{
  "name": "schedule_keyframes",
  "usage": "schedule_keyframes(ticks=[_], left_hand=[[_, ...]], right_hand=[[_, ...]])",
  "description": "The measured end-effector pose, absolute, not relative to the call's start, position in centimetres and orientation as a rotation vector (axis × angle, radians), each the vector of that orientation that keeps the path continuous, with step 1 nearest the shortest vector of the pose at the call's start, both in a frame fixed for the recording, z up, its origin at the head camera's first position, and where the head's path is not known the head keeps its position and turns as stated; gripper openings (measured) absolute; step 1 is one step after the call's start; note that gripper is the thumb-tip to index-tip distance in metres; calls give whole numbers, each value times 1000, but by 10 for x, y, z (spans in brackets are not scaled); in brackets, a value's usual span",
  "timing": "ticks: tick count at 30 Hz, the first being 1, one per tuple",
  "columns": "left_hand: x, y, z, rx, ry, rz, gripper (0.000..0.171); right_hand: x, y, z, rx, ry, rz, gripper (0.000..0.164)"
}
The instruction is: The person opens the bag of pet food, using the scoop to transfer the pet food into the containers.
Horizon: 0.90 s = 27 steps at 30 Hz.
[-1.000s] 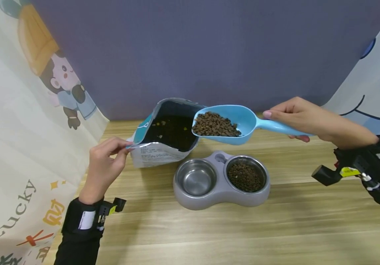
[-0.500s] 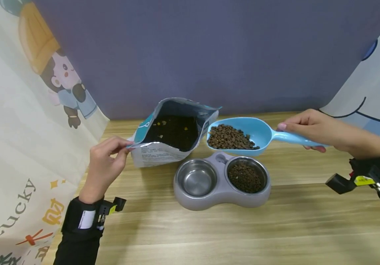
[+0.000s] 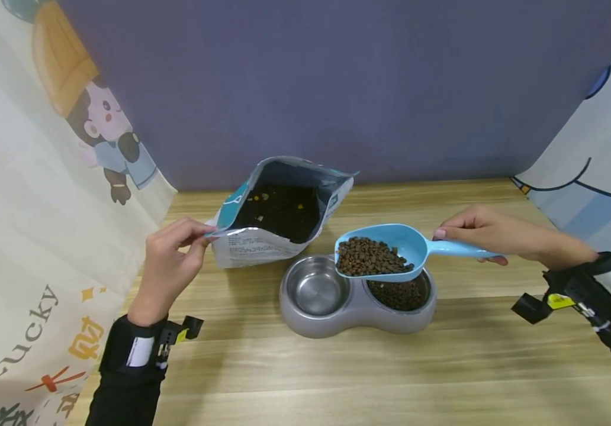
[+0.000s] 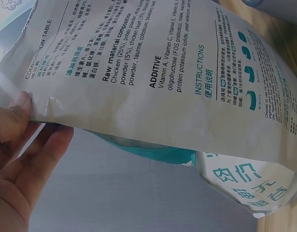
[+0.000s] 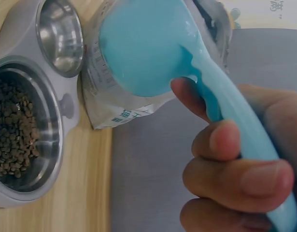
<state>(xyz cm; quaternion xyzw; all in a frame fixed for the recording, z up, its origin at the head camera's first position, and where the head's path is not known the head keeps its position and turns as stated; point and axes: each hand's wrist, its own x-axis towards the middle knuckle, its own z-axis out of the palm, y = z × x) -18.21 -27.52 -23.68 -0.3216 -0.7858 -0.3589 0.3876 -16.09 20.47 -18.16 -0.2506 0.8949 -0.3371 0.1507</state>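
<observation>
My right hand (image 3: 484,234) grips the handle of a light-blue scoop (image 3: 411,244), its fingers curled round it in the right wrist view. Brown kibble (image 3: 369,255) fills the front of the scoop. The scoop is above the back of a grey double pet bowl (image 3: 359,316), hiding part of its rim. The bowl's left steel dish (image 3: 317,290) holds nothing; the right dish has kibble (image 3: 398,294) in it. At the left, my left hand (image 3: 174,263) pinches the top corner of an open pet food bag (image 3: 252,247), which stands upright with dark kibble inside.
A wooden table (image 3: 305,378) carries the bag and bowl. Behind it rises a grey-blue panel (image 3: 337,89). Printed cloths hang on either side, the left cloth (image 3: 12,195) near my left arm and the right cloth (image 3: 598,160) beyond my right hand.
The loaded scoop has moved right, away from the bag mouth, then toward me to above the bowl. My left hand still pinches the bag corner in the same place.
</observation>
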Motion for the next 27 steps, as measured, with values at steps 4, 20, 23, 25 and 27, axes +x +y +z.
schedule_keyframes(ticks=[4, 20, 23, 25, 27], left_hand=[[-182, -276, -238, -817, -2011, -913, 25], [-183, -276, -238, -823, -1997, -932, 25], [-183, -277, -238, -820, -2004, -928, 24], [-183, -277, -238, -821, -2002, -927, 24], [-183, -276, -238, -823, -2000, -927, 24]], right_hand=[[-166, 203, -188, -725, 2537, -992, 28], [-182, 189, -200, -749, 2499, -934, 27], [-184, 185, -202, -758, 2496, -914, 27], [-186, 182, -203, -765, 2491, -905, 27], [-187, 179, -205, -771, 2483, -900, 27]])
